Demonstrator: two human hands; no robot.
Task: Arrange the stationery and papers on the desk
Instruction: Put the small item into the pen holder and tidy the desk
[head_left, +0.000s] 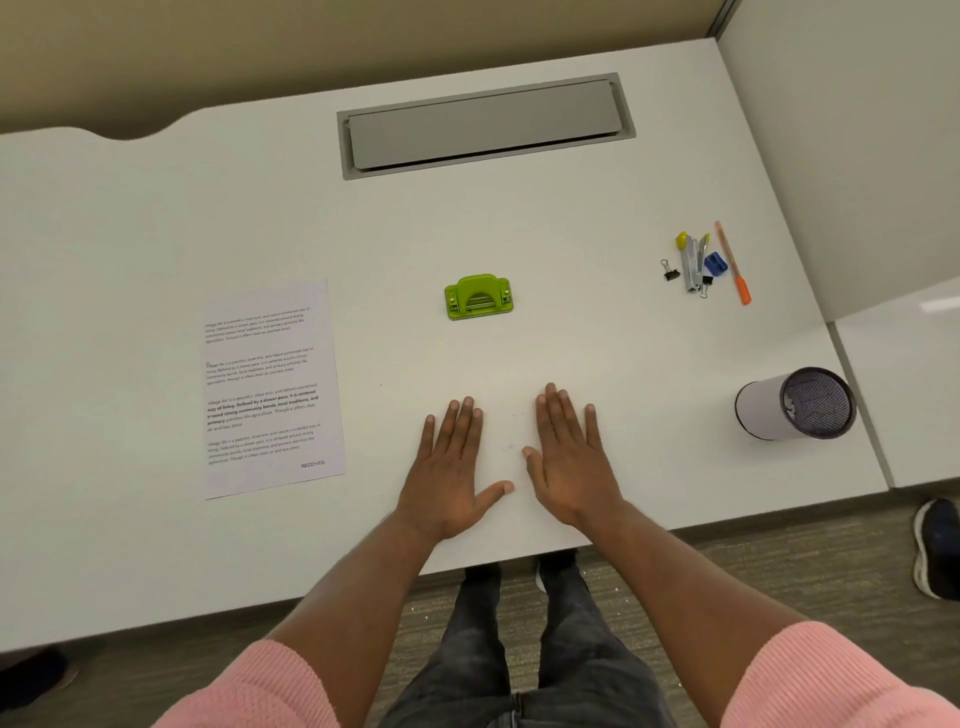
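A person in pink sleeves (841, 675) stands at a white worktop (571, 223), both hands laid flat, palms down, near its front edge. The left hand (447, 467) and right hand (569, 457) lie side by side, close but not touching, fingers spread and gripping nothing.

Straight ahead of the hands, clear of the fingertips, sits a lime-green hole punch (478, 297). Well off to the left of the left hand lies a printed sheet of paper (272, 389), flat on the worktop, carrying four blocks of text and the word "RECEIVED" near its lower right corner.

Ahead and to the right of the right hand is a small cluster of stationery: a black binder clip (670, 270), a silver stapler (691, 270) with a yellow-green end, a blue sharpener (714, 263), a second, smaller black clip (705, 283) just below it, and an orange pen (732, 262) lying at the cluster's right side. The items lie close together; whether they touch is hard to tell.

To the right of the right hand, near the worktop's right edge, a mesh pen holder (795, 404) lies tipped on its side, its open mouth facing right.

Beyond the hole punch, a grey cable tray cover (485, 124) is set into the worktop. A dark shoe (937, 548) shows on the floor at far right.
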